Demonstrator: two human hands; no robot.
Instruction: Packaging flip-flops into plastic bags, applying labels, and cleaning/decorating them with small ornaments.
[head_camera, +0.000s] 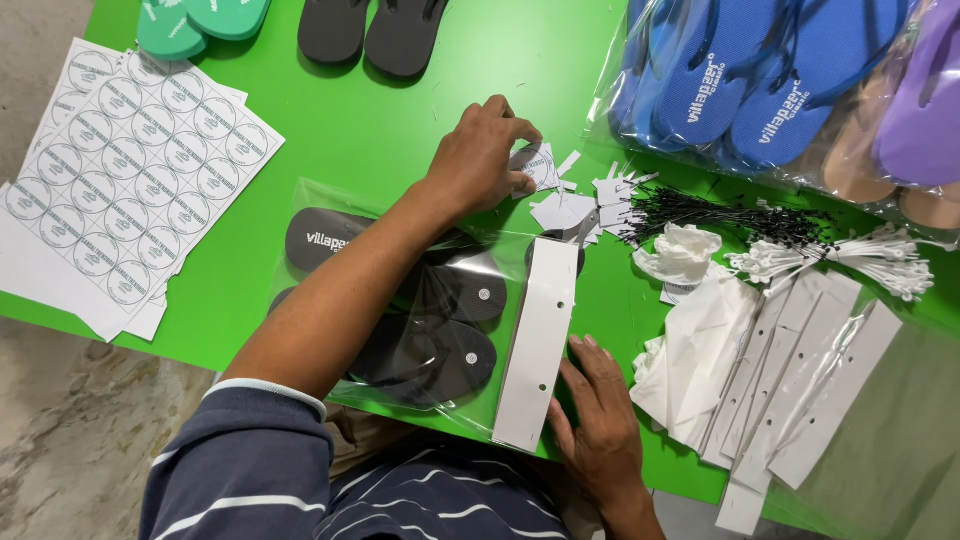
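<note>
My left hand (478, 158) reaches across a clear plastic bag (330, 205) and pinches a small white paper tag (538, 165) at the edge of a loose pile of tags (565, 210). The bag lies flat on the green table (400, 110) and holds a pair of black flip-flops (320, 238). Its white header card (540, 340) points toward me. My right hand (600, 425) rests flat at the near table edge, fingertips against the right side of that card, holding nothing.
Sheets of round stickers (130, 170) lie at the left edge. Green flip-flops (190, 20) and dark grey flip-flops (370, 30) sit at the back. Bagged blue flip-flops (720, 90) and purple flip-flops (925, 100) fill the back right. Black ties (720, 215), white fasteners (860, 255) and empty bags (800, 380) lie right.
</note>
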